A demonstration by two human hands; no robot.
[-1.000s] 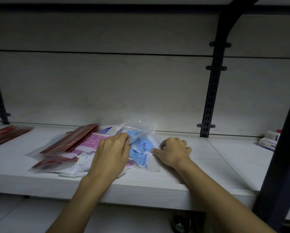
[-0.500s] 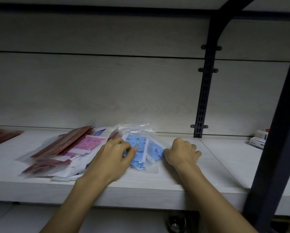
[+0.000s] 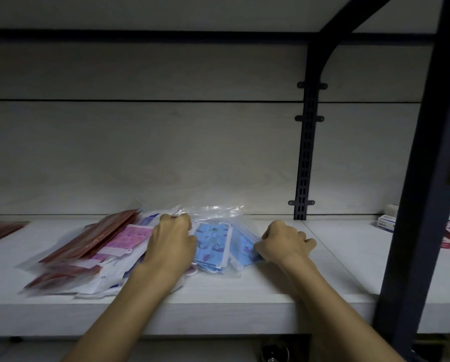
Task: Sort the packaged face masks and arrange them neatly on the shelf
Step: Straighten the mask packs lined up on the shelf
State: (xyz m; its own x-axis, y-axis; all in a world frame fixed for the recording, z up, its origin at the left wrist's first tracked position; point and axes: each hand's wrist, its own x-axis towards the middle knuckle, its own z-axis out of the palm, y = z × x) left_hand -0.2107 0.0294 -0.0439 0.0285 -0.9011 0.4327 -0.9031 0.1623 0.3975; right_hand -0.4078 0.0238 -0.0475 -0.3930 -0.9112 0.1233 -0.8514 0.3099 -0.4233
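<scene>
A pale wood-grain shelf [image 3: 244, 288] runs across a dim unit with a matching back panel, a dark slotted upright [image 3: 306, 158] fixed to that panel and a dark post [image 3: 422, 205] at the front right.

Near the middle of the shelf, between front edge and back panel, lie clear bags of blue masks [image 3: 216, 244], printed with small figures and overlapping one another. The left hand [image 3: 173, 244] is curled, its fingertips pinching the crinkled top of the clear bag on the blue masks' left side. The right hand [image 3: 284, 241] is curled too, thumb and fingers grasping the right edge of the blue masks' bag, knuckles turned toward the back panel.

Just left of the left hand lies a pink pack [image 3: 129, 239], partly under the wrist. Red packs [image 3: 98, 239] lean in a fanned row over it, slanting toward the back panel, and another red pack [image 3: 62, 278] lies flat nearer the front edge on white packs [image 3: 106, 283]. More red packs [image 3: 2, 231] lie well apart at the left edge of the view.

At the far right end of the shelf, behind the post, sit small boxes [image 3: 387, 223], white with blue and red print.
</scene>
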